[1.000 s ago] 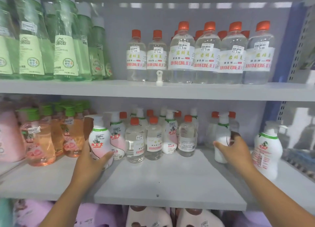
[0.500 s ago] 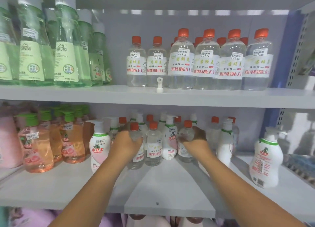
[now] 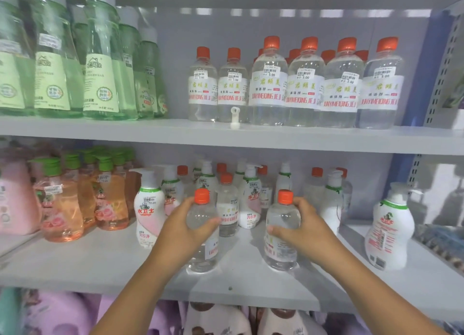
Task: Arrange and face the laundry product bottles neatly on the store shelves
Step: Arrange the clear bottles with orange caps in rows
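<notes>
Upper shelf (image 3: pixel 150 131): tall green bottles (image 3: pixel 103 83) at left, clear orange-capped bottles (image 3: pixel 305 91) at right, small white nozzle (image 3: pixel 234 118) at front edge. Middle shelf (image 3: pixel 100 264): peach bottles (image 3: pixel 110 199), white pump bottles (image 3: pixel 149 209), clear orange-capped small bottles (image 3: pixel 227 206).

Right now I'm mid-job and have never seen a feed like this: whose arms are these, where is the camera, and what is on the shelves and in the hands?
There is no machine here: these are a person's two bare arms, filmed by one wide-angle camera worn on their head, looking forward and down. The left hand grips a clear bottle with an orange cap, and the right hand grips a second clear orange-capped bottle, both near the front of the middle shelf. Behind them stand more clear bottles and white pump bottles, with peach-coloured bottles to the left. The upper shelf carries green bottles and a row of larger clear bottles.
</notes>
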Motion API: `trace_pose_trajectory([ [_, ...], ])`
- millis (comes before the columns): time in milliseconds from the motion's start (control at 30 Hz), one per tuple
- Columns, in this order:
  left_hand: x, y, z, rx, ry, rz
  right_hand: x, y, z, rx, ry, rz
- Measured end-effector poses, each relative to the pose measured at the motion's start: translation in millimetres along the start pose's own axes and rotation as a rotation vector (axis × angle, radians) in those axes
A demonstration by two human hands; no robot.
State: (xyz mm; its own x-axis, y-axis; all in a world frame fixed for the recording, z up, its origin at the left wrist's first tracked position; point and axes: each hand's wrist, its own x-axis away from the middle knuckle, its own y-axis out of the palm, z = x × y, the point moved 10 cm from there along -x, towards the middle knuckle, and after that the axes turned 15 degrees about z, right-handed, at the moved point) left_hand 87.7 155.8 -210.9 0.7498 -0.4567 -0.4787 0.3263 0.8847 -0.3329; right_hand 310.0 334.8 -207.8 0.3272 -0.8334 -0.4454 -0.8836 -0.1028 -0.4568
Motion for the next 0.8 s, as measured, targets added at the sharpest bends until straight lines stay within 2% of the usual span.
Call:
trace_pose_trajectory([
  [133,34.3,-21.5,33.5,0.116,0.040,-0.020,32.4,-14.7,-28.9,-0.046,-0.026,-0.070],
  [233,51.2,-59.1,90.2,0.296,0.098,-0.008,57.1,-51.6,-77.2,-0.105,-0.105,-0.112],
  [300,51.2,-101.9,140.0,0.384,0.180,0.043,66.9,-87.9,-128.9,-0.194,-0.160,-0.127],
  [333,51.2,-123.2,172.8,0.379,0.287,0.058,67.2,-109.0,-154.5,-0.238,-0.190,-0.118],
  [433,39.5,-173.8,261.5,0.408,0.575,0.178,40.8,-175.9,-230.1,-0.342,-0.363,0.033],
  [500,18.9,-192.9,301.7,0.452,0.661,0.243,19.3,-199.9,-276.6,-0.311,-0.505,0.171],
  [567,-17.2,-196.7,321.6,0.460,0.618,0.252,-7.9,-203.5,-306.1,-0.295,-0.560,0.229],
  [633,-55.7,-183.4,324.1,0.367,0.523,0.209,-34.2,-187.3,-327.9,-0.267,-0.563,0.198],
  [733,-100.4,-154.4,299.4,0.237,0.419,0.183,-67.9,-141.1,-338.7,-0.207,-0.511,0.100],
  [800,-122.7,-140.3,274.7,0.153,0.365,0.216,-81.8,-112.7,-339.5,-0.093,-0.527,0.104],
])
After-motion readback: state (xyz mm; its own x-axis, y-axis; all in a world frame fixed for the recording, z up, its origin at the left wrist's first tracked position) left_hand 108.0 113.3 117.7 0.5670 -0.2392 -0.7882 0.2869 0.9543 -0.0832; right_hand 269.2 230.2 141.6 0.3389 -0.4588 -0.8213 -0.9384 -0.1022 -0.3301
